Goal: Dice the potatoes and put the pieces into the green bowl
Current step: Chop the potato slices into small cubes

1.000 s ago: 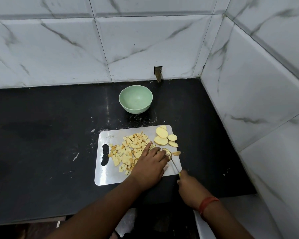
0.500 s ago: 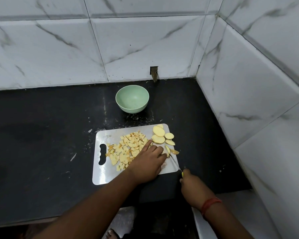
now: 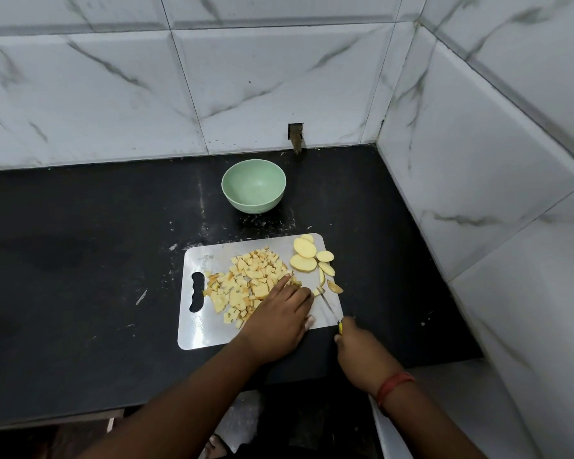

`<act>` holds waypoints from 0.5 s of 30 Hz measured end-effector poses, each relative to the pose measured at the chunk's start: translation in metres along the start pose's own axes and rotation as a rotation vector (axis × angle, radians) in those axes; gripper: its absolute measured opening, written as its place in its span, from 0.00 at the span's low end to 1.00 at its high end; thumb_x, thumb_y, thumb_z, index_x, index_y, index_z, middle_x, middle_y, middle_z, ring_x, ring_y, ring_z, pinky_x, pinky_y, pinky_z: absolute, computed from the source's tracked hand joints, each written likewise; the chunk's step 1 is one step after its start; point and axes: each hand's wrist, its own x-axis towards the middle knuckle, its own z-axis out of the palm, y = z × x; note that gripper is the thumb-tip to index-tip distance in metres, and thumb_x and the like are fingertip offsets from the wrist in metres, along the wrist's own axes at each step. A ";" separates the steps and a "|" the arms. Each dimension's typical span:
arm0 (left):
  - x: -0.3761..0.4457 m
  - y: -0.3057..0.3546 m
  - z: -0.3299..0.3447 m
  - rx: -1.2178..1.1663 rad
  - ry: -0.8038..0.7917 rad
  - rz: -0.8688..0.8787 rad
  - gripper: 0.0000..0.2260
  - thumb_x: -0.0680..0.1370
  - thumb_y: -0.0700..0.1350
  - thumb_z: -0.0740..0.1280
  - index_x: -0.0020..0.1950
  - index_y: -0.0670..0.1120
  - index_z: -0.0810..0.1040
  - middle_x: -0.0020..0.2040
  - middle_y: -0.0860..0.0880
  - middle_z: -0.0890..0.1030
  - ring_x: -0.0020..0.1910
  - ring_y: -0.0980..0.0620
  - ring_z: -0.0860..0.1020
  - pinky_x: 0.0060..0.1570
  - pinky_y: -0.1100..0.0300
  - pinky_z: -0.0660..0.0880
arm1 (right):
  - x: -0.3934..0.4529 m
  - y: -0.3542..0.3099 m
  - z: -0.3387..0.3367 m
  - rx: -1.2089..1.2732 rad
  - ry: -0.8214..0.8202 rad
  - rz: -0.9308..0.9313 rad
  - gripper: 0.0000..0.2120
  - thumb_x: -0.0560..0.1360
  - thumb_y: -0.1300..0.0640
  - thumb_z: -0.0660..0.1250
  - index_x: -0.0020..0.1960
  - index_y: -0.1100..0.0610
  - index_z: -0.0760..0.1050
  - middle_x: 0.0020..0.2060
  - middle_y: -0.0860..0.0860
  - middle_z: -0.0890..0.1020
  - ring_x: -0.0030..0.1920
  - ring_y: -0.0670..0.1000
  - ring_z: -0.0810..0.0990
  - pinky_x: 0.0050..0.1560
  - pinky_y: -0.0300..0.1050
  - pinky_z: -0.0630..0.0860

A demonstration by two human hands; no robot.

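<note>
A steel cutting board [image 3: 203,332] lies on the black counter. A heap of diced potato pieces [image 3: 246,283] covers its middle. Several round potato slices [image 3: 304,248] lie at its far right corner. My left hand [image 3: 279,321] lies palm down on the board, fingers curled over a slice at its right side, index finger stretched toward the dice. My right hand [image 3: 358,349] grips the yellow handle of a small knife [image 3: 328,308], its blade tip at a potato slice [image 3: 321,279] next to the left fingers. The green bowl [image 3: 253,186] stands empty behind the board.
White marble tiled walls close the counter at the back and on the right [image 3: 478,193]. A small notch [image 3: 295,135] shows in the back wall. The black counter [image 3: 80,260] stretches left of the board, with crumbs scattered on it. The counter's front edge runs below my arms.
The camera view has shifted slightly. My hands stay at the board's right side; the knife has drawn back a little toward me along the slice.
</note>
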 end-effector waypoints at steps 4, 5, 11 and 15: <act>-0.003 0.000 0.002 0.037 -0.011 0.003 0.20 0.83 0.53 0.60 0.68 0.43 0.79 0.64 0.47 0.78 0.65 0.45 0.74 0.76 0.41 0.61 | 0.009 -0.006 0.002 -0.052 -0.042 0.021 0.17 0.81 0.61 0.54 0.68 0.63 0.61 0.52 0.60 0.80 0.48 0.56 0.80 0.41 0.44 0.69; -0.004 0.001 0.003 0.034 -0.019 -0.007 0.20 0.83 0.53 0.60 0.68 0.43 0.78 0.64 0.47 0.77 0.66 0.45 0.74 0.76 0.41 0.61 | 0.010 -0.007 0.002 -0.061 -0.050 0.027 0.16 0.80 0.62 0.54 0.67 0.63 0.61 0.52 0.60 0.80 0.49 0.57 0.81 0.41 0.44 0.70; -0.003 0.006 0.002 0.011 -0.054 -0.076 0.22 0.84 0.55 0.57 0.71 0.43 0.75 0.66 0.47 0.77 0.68 0.45 0.72 0.78 0.42 0.57 | -0.007 0.007 0.005 -0.031 -0.082 0.029 0.13 0.81 0.60 0.54 0.65 0.60 0.62 0.50 0.57 0.79 0.48 0.55 0.80 0.44 0.46 0.72; -0.007 0.004 -0.001 0.014 -0.028 -0.102 0.24 0.84 0.56 0.57 0.74 0.44 0.73 0.69 0.47 0.76 0.72 0.46 0.70 0.77 0.40 0.58 | -0.016 0.012 0.000 0.014 -0.010 -0.010 0.09 0.82 0.56 0.55 0.60 0.58 0.64 0.49 0.57 0.80 0.45 0.55 0.79 0.42 0.44 0.69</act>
